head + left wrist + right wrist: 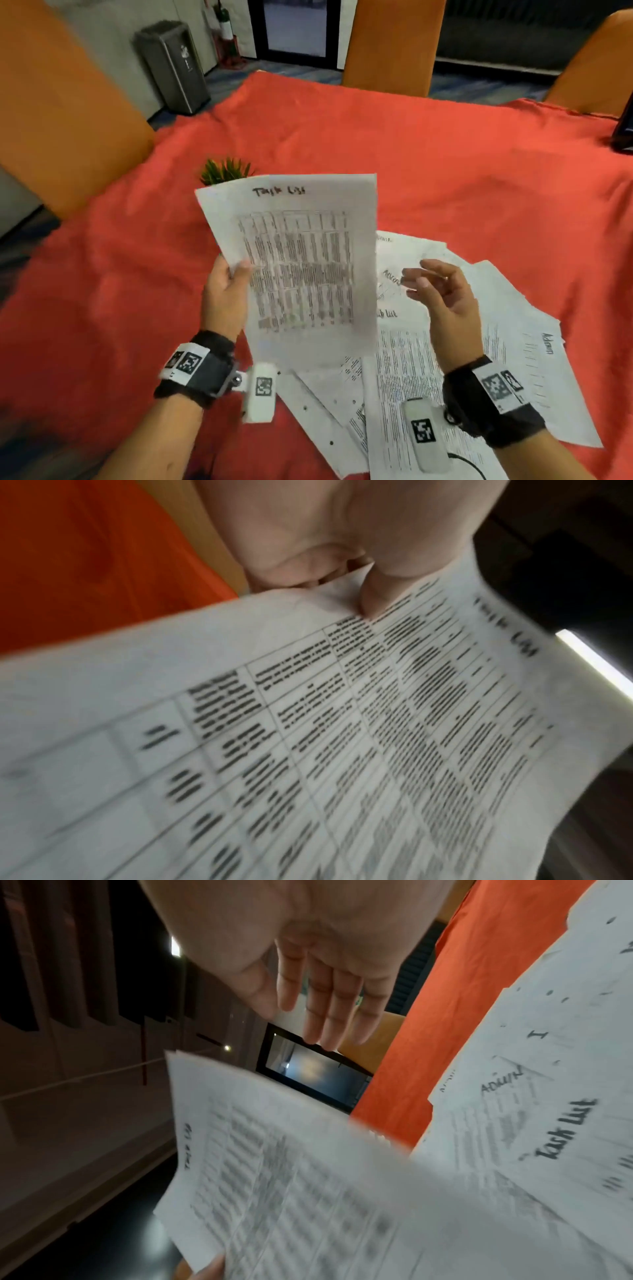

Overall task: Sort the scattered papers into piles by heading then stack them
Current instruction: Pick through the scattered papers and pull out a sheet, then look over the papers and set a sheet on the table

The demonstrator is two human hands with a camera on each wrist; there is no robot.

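Note:
My left hand [228,284] pinches the left edge of a printed sheet [301,260] headed "Task List" and holds it upright above the red tablecloth. The left wrist view shows my thumb [377,599] pressed on that sheet [342,737]. My right hand [442,291] hovers just right of the sheet with relaxed fingers [329,1010] and holds nothing. Below and to the right lie several scattered papers [445,359], overlapping on the cloth. One is headed "Task List" [565,1131], others "Admin" [548,342].
A small green plant [224,171] stands behind the held sheet. Orange chairs [390,44] ring the table, whose red cloth [411,144] is bare at the far side. A dark object [625,130] sits at the right edge. A grey bin [174,65] stands on the floor.

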